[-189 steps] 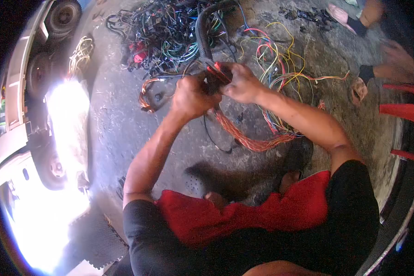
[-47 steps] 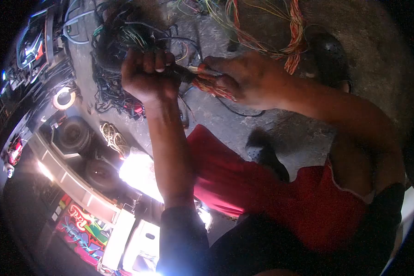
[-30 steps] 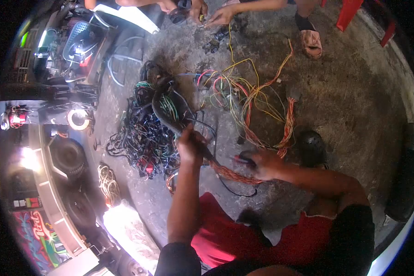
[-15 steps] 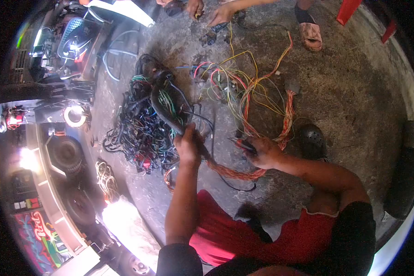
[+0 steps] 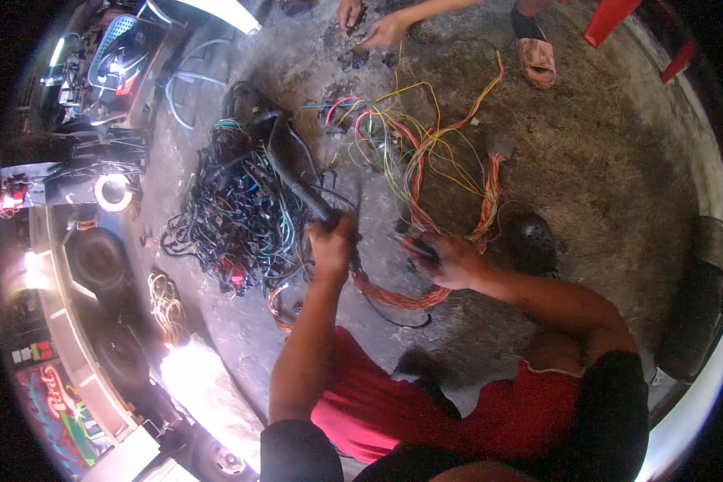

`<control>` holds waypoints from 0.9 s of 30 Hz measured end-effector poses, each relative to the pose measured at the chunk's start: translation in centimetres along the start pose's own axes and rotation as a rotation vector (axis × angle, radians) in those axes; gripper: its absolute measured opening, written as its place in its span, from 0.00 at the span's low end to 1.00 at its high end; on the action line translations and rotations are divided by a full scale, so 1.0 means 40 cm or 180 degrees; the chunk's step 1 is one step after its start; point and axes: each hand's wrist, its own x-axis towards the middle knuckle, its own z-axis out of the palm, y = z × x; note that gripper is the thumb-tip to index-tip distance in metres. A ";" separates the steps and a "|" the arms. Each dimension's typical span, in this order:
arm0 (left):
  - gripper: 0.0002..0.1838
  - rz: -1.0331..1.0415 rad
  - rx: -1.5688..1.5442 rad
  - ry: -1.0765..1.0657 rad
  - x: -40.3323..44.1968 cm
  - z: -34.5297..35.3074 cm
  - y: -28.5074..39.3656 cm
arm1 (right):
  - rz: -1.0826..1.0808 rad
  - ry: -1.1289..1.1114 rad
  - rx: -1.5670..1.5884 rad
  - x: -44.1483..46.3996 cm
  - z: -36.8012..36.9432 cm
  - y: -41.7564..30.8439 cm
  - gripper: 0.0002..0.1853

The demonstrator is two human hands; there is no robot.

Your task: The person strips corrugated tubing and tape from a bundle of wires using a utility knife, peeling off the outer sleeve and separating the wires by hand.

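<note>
My left hand (image 5: 332, 247) is closed around a black corrugated wire conduit (image 5: 301, 189), which runs up toward a tangled heap of dark wiring (image 5: 245, 213). Orange and white wires (image 5: 402, 300) come out below that fist and curve right, passing under my other wrist. In my right hand (image 5: 454, 263) are what look like pliers (image 5: 422, 252) with red and black handles, their tip pointing left toward the conduit but apart from it. Loose yellow, red and green wires (image 5: 414, 136) spread over the floor beyond.
At the top, another person's hands (image 5: 384, 32) work over small dark parts (image 5: 357, 58). That person's sandalled foot (image 5: 536, 63) is at upper right. A dark perforated round object (image 5: 533, 243) lies beside my right forearm. A pale wire bundle (image 5: 165, 301) lies left, near vehicle wheels (image 5: 100, 257).
The black conduit has shifted and straightened, its green wires now turned from view. My left hand still grips it, and my right hand keeps the pliers. The view has moved slightly.
</note>
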 end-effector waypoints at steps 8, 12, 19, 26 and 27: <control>0.13 0.0296 0.0061 0.0349 -0.005 -0.015 -0.011 | -0.0114 0.0178 0.0358 0.010 0.012 -0.001 0.16; 0.20 0.0553 -0.0083 0.0266 0.009 -0.026 -0.047 | 0.0359 0.0150 0.0246 0.026 0.003 0.003 0.15; 0.21 0.0459 0.0253 0.0130 0.017 -0.037 -0.057 | 0.0049 0.0833 0.0388 0.024 -0.017 -0.013 0.13; 0.25 0.0430 0.0952 -0.0090 0.025 -0.028 -0.051 | 0.0276 0.0425 0.0019 0.022 -0.007 0.005 0.16; 0.26 0.0345 0.1083 0.0001 0.022 -0.022 -0.045 | 0.0063 0.0557 0.0087 0.024 -0.002 0.009 0.16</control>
